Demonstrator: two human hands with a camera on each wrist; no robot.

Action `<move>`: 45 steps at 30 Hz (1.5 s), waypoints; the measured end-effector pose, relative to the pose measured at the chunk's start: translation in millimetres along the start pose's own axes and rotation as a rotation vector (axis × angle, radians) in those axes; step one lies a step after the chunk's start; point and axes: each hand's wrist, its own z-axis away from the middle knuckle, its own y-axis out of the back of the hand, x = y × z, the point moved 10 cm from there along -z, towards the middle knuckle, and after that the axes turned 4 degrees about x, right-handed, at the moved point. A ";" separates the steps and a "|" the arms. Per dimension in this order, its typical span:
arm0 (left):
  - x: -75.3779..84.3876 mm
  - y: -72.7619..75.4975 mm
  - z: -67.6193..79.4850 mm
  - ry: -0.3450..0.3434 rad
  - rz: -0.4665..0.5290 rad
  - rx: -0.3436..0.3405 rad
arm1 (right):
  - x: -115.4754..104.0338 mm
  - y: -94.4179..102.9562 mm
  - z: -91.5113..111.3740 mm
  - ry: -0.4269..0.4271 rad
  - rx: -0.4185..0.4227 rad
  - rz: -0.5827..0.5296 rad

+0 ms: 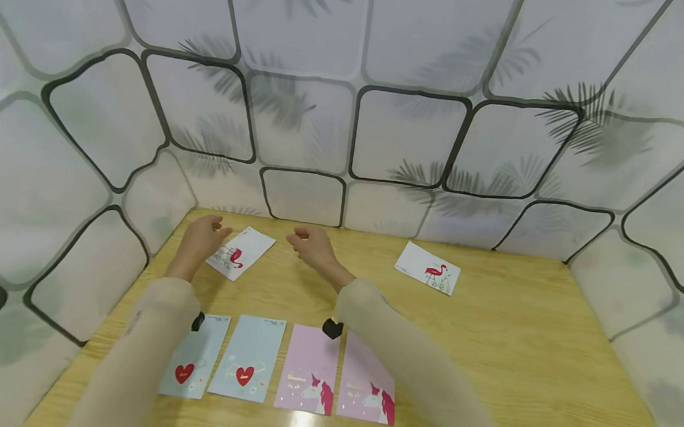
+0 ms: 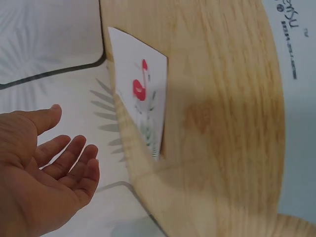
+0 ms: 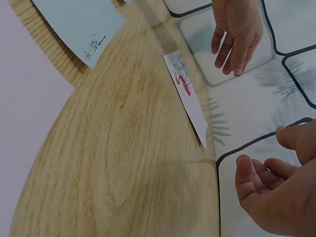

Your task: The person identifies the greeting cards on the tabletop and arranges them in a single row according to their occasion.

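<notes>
A white flamingo card (image 1: pixel 241 253) lies slanted on the table between the two hands. My left hand (image 1: pixel 202 238) hovers at its left edge, overlapping it in the head view, with loosely bent fingers and nothing held. To the card's right is my right hand (image 1: pixel 314 246), fingers relaxed and apart from the thumb, also holding nothing. The left wrist view shows the left hand (image 2: pixel 49 173) palm up beside the flamingo card (image 2: pixel 140 94). In the right wrist view, the right hand (image 3: pixel 281 182) and the left one flank that same card (image 3: pixel 185 96).
A second flamingo card (image 1: pixel 429 268) lies at the back right. Across the front are two blue heart cards (image 1: pixel 248 356) and two pink unicorn cards (image 1: pixel 309 363), partly under the forearms. Patterned fabric walls (image 1: pixel 301 197) enclose the wooden table (image 1: pixel 510 357) at the back and sides.
</notes>
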 end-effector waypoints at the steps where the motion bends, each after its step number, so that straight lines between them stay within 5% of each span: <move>1: -3.7 -1.5 -1.4 0.012 -0.001 -0.005 | 0.7 -4.1 -3.2 -0.008 -0.004 -0.009; 12: -35.6 -31.1 -14.5 0.054 -0.105 -0.062 | 13.6 -40.9 -25.4 -0.046 -0.095 -0.010; 19: -33.1 -46.8 -11.3 -0.008 -0.297 -0.108 | 28.8 -60.1 -21.8 -0.091 -0.196 -0.002; 25: -28.2 -46.9 -9.7 0.003 -0.255 -0.119 | 30.9 -64.0 -19.1 -0.111 -0.257 0.006; 30: -24.2 -54.0 -10.8 0.038 -0.239 -0.187 | 34.5 -64.0 -19.6 -0.177 -0.291 -0.096; 34: -23.1 -58.8 -9.4 0.084 -0.211 -0.230 | 40.0 -65.5 -22.7 -0.213 -0.276 -0.197; 40: -25.4 -64.4 -5.0 0.168 -0.126 -0.279 | 46.8 -58.1 -26.4 -0.256 -0.144 -0.364; 45: -25.8 -63.0 -2.8 0.167 -0.097 -0.258 | 48.5 -52.5 -26.1 -0.277 -0.072 -0.427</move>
